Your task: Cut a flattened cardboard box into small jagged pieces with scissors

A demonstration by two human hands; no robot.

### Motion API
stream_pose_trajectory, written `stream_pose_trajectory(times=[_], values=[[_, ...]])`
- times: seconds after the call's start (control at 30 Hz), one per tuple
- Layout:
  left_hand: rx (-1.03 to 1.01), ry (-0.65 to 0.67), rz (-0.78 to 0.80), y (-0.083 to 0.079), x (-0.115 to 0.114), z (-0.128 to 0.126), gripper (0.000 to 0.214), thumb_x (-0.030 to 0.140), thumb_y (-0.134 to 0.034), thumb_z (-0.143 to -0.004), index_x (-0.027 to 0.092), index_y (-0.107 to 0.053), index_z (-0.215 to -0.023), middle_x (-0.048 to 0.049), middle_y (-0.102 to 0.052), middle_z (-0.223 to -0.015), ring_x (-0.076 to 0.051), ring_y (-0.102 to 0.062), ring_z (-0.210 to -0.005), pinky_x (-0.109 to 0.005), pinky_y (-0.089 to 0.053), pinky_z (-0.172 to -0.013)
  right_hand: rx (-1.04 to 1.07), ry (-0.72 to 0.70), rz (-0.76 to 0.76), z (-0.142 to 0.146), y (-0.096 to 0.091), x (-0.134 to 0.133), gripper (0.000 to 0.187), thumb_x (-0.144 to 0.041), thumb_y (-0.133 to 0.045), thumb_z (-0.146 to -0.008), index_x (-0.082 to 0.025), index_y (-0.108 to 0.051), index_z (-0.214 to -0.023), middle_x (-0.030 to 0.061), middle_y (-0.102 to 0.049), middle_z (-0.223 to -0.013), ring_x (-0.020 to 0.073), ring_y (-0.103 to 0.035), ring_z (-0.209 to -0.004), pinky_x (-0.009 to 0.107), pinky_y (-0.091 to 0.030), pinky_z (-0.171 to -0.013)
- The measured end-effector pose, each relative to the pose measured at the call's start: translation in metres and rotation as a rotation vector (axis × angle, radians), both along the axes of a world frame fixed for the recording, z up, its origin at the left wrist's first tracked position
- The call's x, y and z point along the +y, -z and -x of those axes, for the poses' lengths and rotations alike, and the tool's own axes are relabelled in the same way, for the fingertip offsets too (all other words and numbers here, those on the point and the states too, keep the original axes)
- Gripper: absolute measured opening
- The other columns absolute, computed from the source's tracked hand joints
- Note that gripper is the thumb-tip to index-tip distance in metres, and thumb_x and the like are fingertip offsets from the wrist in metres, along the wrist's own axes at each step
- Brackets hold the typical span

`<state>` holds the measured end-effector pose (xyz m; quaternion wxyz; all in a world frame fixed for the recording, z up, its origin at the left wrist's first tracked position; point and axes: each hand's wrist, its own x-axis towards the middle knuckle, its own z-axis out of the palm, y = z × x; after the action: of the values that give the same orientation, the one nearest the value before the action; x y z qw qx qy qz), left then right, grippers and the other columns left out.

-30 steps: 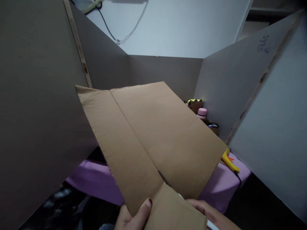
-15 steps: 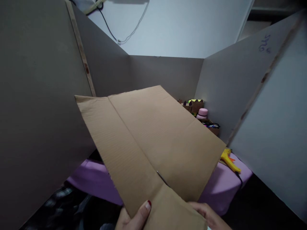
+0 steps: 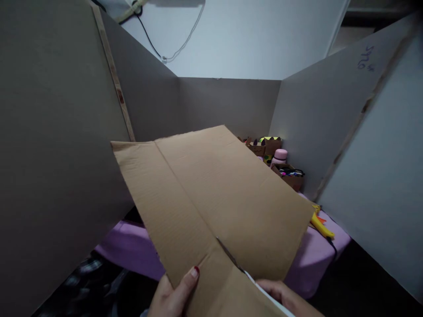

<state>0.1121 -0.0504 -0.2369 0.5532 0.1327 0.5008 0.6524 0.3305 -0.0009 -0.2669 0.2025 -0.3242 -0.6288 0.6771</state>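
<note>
A large brown cardboard sheet (image 3: pixel 211 193) with a fold line is held tilted over the purple table. My left hand (image 3: pixel 172 297) grips its near edge, thumb on top and fingers hidden beneath. My right hand (image 3: pixel 286 299) sits at the bottom edge of the view, closed on a white-handled cutting tool (image 3: pixel 264 293). The tool's thin metal blade (image 3: pixel 226 251) lies in a slit in the cardboard, close to the fold line. Most of my right hand is hidden behind the sheet.
Grey partition boards (image 3: pixel 49 154) wall in the space on the left, back and right. A purple table (image 3: pixel 310 255) carries a yellow glue gun (image 3: pixel 322 224), a pink bottle (image 3: pixel 279 156) and small cardboard boxes of coloured items (image 3: pixel 291 176) at the back right.
The cardboard sheet has dropped a little and shifted right in the view. My left thumb has slid left along the near edge. More of the white handle shows.
</note>
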Motion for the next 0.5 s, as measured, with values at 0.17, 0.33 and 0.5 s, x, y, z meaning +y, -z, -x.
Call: stream_pose_trajectory(times=[0.17, 0.33, 0.5], values=[[-0.004, -0.053, -0.033, 0.011, 0.003, -0.002, 0.071, 0.033, -0.081, -0.054, 0.016, -0.057, -0.118, -0.0131, -0.071, -0.108, -0.037, -0.056, -0.113, -0.050, -0.041, -0.099, -0.028, 0.017, -0.073, -0.001, -0.007, 0.003, 0.050, -0.055, -0.069, -0.068, -0.021, -0.070, -0.105, 0.0072, -0.072, -0.099, 0.0292, -0.062, -0.103, 0.038, -0.046, -0.091], [-0.036, -0.034, -0.027, 0.011, 0.003, -0.002, 0.073, 0.032, -0.081, -0.055, 0.018, -0.055, -0.122, -0.0110, -0.071, -0.107, -0.034, -0.058, -0.112, -0.046, -0.042, -0.099, 0.023, 0.033, -0.107, 0.000, 0.002, 0.006, 0.051, -0.058, -0.071, -0.063, -0.021, -0.073, -0.100, 0.0066, -0.074, -0.090, 0.0283, -0.065, -0.092, 0.037, -0.049, -0.083], [-0.040, -0.028, 0.013, 0.004, 0.001, -0.003, 0.071, 0.027, -0.078, -0.059, 0.018, -0.052, -0.124, -0.0106, -0.073, -0.101, -0.033, -0.062, -0.105, -0.045, -0.047, -0.092, 0.075, 0.044, -0.017, 0.002, 0.013, 0.004, 0.058, -0.063, -0.076, -0.052, -0.017, -0.075, -0.087, 0.0039, -0.072, -0.076, 0.0247, -0.066, -0.077, 0.031, -0.050, -0.074]])
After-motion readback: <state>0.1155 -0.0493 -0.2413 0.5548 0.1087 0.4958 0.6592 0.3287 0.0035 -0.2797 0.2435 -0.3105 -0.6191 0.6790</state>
